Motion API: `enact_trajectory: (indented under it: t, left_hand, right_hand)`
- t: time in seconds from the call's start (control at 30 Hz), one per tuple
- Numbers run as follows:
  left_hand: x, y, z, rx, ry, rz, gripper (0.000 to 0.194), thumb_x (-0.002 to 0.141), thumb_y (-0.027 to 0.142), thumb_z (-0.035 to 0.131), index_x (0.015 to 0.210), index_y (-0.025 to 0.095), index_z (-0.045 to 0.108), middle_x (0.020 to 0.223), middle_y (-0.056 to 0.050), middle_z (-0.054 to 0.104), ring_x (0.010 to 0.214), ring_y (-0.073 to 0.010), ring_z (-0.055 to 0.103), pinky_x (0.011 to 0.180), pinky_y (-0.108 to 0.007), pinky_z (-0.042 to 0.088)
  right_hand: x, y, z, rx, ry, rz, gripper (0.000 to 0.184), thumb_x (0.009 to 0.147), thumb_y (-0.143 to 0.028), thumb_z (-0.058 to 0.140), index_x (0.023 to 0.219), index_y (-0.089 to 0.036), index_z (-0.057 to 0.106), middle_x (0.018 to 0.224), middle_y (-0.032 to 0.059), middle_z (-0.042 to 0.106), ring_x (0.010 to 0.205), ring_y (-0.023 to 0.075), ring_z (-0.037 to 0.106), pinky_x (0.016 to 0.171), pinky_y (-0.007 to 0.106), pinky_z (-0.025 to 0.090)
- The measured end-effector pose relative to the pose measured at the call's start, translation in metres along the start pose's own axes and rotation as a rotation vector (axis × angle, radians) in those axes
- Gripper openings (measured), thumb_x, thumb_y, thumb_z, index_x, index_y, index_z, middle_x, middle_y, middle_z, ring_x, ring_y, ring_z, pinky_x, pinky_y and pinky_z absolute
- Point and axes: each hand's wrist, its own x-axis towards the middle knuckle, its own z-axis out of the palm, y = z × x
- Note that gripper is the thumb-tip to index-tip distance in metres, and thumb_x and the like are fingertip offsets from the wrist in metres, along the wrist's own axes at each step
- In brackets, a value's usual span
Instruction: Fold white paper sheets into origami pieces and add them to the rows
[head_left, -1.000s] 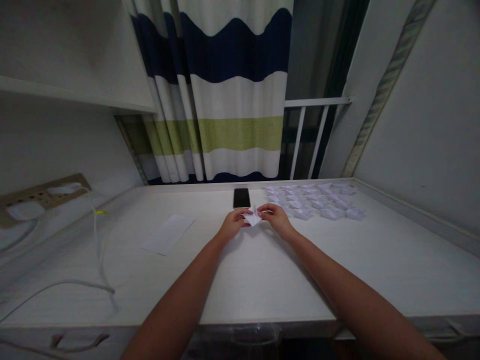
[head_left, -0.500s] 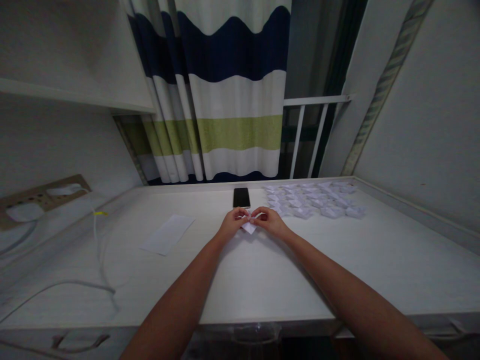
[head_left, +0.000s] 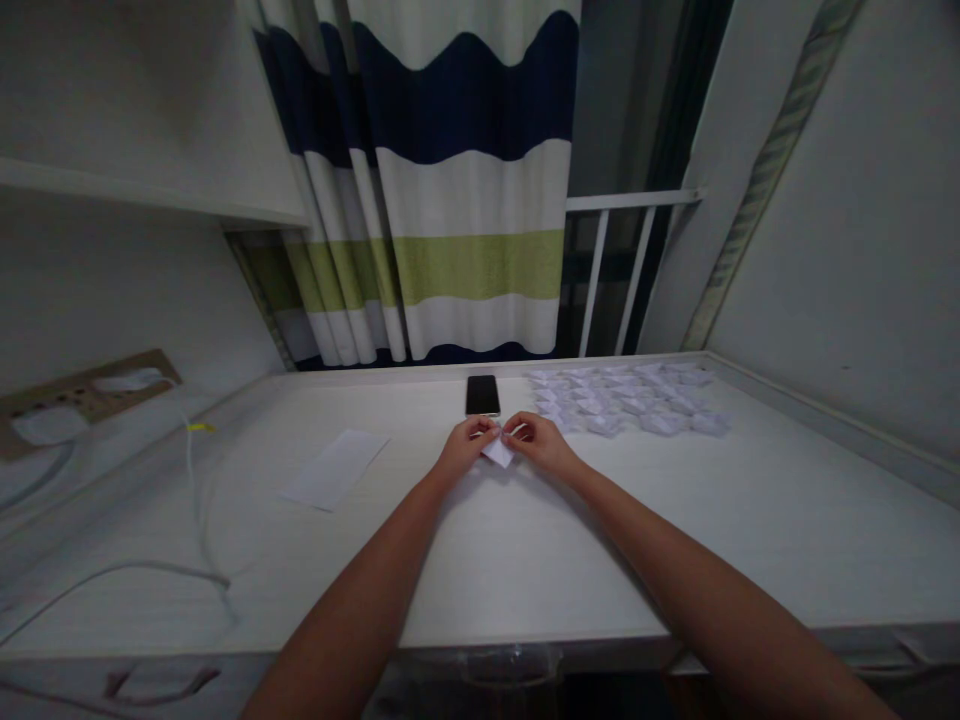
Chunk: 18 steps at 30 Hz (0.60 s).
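1. Change since one second ago: the right hand (head_left: pixel 547 445) has moved in toward the left hand (head_left: pixel 459 450), and the folded paper (head_left: pixel 499 454) has shifted slightly toward the person.
2. Far left: a power strip (head_left: pixel 101 385) is positioned at the wall; a white cable (head_left: pixel 188 465) runs down from it onto the tabletop (head_left: pixel 525 570).
3. Left: a flat white sheet (head_left: pixel 337 468) lies at an angle, well apart from the left hand.
4. Centre-left: the left hand grips the left side of the folded paper between thumb and fingers.
5. Centre: the folded paper sits between both hands, one corner directed at the person. A dark phone (head_left: pixel 482 394) lies just beyond it.
6. Centre-right: the right hand pinches the folded paper's upper right part, fingertips close to those opposite.
7. Right: white folded pieces (head_left: pixel 600 424) lie in rows beyond the right hand.
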Motion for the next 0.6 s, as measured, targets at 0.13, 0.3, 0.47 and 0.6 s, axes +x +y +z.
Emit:
enact_trajectory:
  t: [0.13, 0.3, 0.47, 0.6]
  left_hand:
    - [0.001, 0.0, 0.0, 0.048, -0.004, 0.072, 0.021, 0.059, 0.029, 0.068, 0.064, 0.014, 0.054, 0.065, 0.001, 0.054, 0.062, -0.0096, 0.05, 0.058, -0.022, 0.041]
    - [0.001, -0.002, 0.0, 0.06, 0.021, 0.1, 0.021, 0.057, 0.025, 0.068, 0.065, 0.014, 0.052, 0.068, 0.001, 0.053, 0.065, -0.0097, 0.05, 0.061, -0.022, 0.042]
    - [0.001, -0.005, 0.001, 0.07, 0.038, 0.074, 0.025, 0.056, 0.025, 0.068, 0.068, 0.016, 0.049, 0.066, 0.003, 0.05, 0.062, -0.0088, 0.049, 0.056, -0.02, 0.04]
    - [0.002, -0.006, 0.001, 0.099, 0.05, 0.092, 0.023, 0.057, 0.027, 0.067, 0.065, 0.016, 0.049, 0.064, 0.003, 0.049, 0.063, -0.0089, 0.048, 0.056, -0.019, 0.038]
  right_hand:
    - [-0.001, -0.001, 0.0, -0.047, 0.015, -0.024, 0.007, 0.067, -0.02, 0.055, 0.071, -0.016, 0.055, 0.071, 0.001, 0.058, 0.056, 0.0091, 0.054, 0.051, 0.02, 0.042]
    - [-0.003, -0.003, 0.003, -0.152, 0.035, -0.021, 0.005, 0.067, -0.015, 0.053, 0.072, -0.015, 0.054, 0.071, 0.0016, 0.058, 0.061, 0.0103, 0.056, 0.055, 0.02, 0.044]
    - [-0.007, -0.006, 0.006, -0.317, 0.086, -0.077, 0.003, 0.071, -0.019, 0.052, 0.071, -0.016, 0.053, 0.071, 0.0028, 0.058, 0.064, 0.0116, 0.055, 0.058, 0.022, 0.043]
    - [-0.009, -0.01, 0.006, -0.38, 0.07, -0.097, 0.006, 0.074, -0.021, 0.05, 0.071, -0.017, 0.052, 0.069, 0.0024, 0.058, 0.062, 0.0116, 0.054, 0.058, 0.022, 0.041]
